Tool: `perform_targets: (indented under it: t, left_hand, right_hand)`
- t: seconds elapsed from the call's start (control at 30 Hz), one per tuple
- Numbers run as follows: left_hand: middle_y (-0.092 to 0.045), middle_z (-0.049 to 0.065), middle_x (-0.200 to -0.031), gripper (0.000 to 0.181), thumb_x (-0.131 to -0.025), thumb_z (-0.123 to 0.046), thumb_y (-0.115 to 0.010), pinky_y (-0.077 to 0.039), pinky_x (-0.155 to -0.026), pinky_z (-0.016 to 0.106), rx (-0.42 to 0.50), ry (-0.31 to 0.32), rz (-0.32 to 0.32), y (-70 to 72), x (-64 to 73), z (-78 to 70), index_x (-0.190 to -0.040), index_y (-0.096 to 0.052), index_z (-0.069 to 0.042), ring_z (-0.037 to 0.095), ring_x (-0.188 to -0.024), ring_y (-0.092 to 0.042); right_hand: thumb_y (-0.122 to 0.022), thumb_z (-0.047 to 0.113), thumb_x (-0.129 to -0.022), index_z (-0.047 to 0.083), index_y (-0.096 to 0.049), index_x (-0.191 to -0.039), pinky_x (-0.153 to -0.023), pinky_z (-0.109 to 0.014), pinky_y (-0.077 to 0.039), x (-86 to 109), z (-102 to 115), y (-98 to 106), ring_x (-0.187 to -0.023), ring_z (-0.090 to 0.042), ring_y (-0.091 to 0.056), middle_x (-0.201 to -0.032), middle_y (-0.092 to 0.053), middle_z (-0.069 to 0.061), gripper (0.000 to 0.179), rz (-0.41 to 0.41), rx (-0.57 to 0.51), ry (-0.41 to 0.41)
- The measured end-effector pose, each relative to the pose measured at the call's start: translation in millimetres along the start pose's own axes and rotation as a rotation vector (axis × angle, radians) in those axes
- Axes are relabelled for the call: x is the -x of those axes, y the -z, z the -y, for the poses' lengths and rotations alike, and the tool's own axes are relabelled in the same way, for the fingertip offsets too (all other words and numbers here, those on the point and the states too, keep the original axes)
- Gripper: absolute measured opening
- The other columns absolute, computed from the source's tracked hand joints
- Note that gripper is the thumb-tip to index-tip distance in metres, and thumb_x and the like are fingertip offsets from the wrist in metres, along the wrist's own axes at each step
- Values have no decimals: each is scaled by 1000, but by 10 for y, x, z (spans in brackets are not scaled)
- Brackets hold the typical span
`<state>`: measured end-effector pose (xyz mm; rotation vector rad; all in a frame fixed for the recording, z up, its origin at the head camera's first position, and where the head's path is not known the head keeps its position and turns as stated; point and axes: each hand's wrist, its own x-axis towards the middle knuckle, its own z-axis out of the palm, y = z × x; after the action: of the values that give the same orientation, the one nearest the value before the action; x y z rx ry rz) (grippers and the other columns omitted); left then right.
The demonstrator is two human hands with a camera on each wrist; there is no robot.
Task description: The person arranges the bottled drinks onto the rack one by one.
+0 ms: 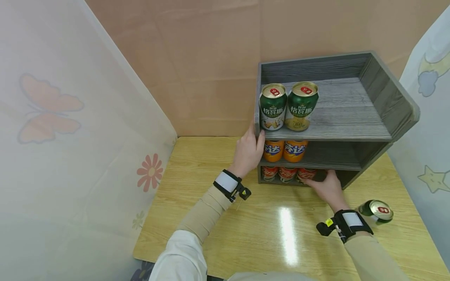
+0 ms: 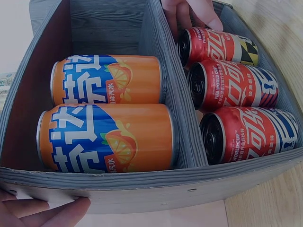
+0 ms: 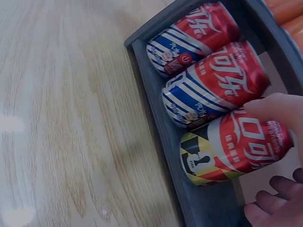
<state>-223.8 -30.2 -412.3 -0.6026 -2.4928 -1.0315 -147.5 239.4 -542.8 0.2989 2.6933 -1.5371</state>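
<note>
My left hand (image 1: 247, 152) grips the left side of a grey wooden shelf unit (image 1: 377, 136), its fingers (image 2: 66, 213) against the outer face in the left wrist view. In the bottom compartment my right hand (image 1: 328, 189) touches the rightmost red cola can (image 3: 236, 146) with its thumb (image 3: 272, 106). The other fingers curl loosely, apart from that can. Its label has a yellow and black pattern. To its left are two more red cola cans (image 1: 269, 173) (image 1: 287, 174), blue and white at the base.
Two orange soda cans (image 1: 273, 150) (image 1: 294, 150) stand at the left of the middle compartment. On top are two green cans (image 1: 273, 107) (image 1: 301, 107), also at the left. Another green can (image 1: 367, 208) is on the wooden table (image 1: 253, 226), right of the unit near my right wrist.
</note>
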Motion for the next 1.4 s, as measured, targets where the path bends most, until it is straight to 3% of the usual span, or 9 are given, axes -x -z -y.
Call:
perform_targets:
  t: [0.27,0.47,0.67,0.87,1.2,1.4]
  left_hand:
    - [-61,17,-134,56,-110,-29,-38,-58,-74,43,-7,0,5,0,-7,-1,-157,-29,-1,30,-94,-71]
    - [-61,17,-135,55,-110,-28,-39,-58,-74,43,-5,-2,4,0,-4,-1,-157,-30,0,30,-94,-71]
    - [-61,17,-134,55,-110,-30,-38,-58,-75,42,-2,-1,4,-1,-3,0,-156,-31,0,30,-96,-71]
    - [-61,18,-134,55,-110,-29,-37,-58,-77,43,-3,-4,4,-1,-4,0,-156,-31,0,30,-99,-70]
    - [-59,18,-139,55,-110,-29,-38,-59,-77,43,6,-3,10,9,-7,0,-157,-30,0,31,-99,-70]
    - [-61,17,-135,55,-110,-29,-40,-59,-74,43,-4,5,13,4,-8,7,-157,-31,-1,30,-96,-71]
  right_hand:
    - [-76,10,-90,-7,-12,-158,-110,-68,-24,118,9,63,-141,-58,-23,-156,-20,-39,95,-24,-43,75]
    - [-73,3,-91,-11,-17,-155,-107,-67,-30,213,-5,110,-138,-60,-26,-153,-23,-41,86,-10,-63,115]
    - [-69,6,-93,-12,-23,-154,-101,-67,-35,329,36,206,-133,-59,-36,-151,-32,-38,79,-8,-53,136]
    - [-68,16,-96,-6,-27,-156,-90,-61,-44,449,67,338,-127,-56,-44,-149,-38,-36,76,-7,39,108]
    - [-68,13,-97,-9,-33,-153,-94,-69,-38,606,181,604,-124,-59,-43,-149,-37,-37,70,-42,117,152]
    - [-64,15,-99,-9,-37,-151,-94,-71,-38,679,219,789,-121,-61,-45,-146,-40,-38,63,-129,168,127]
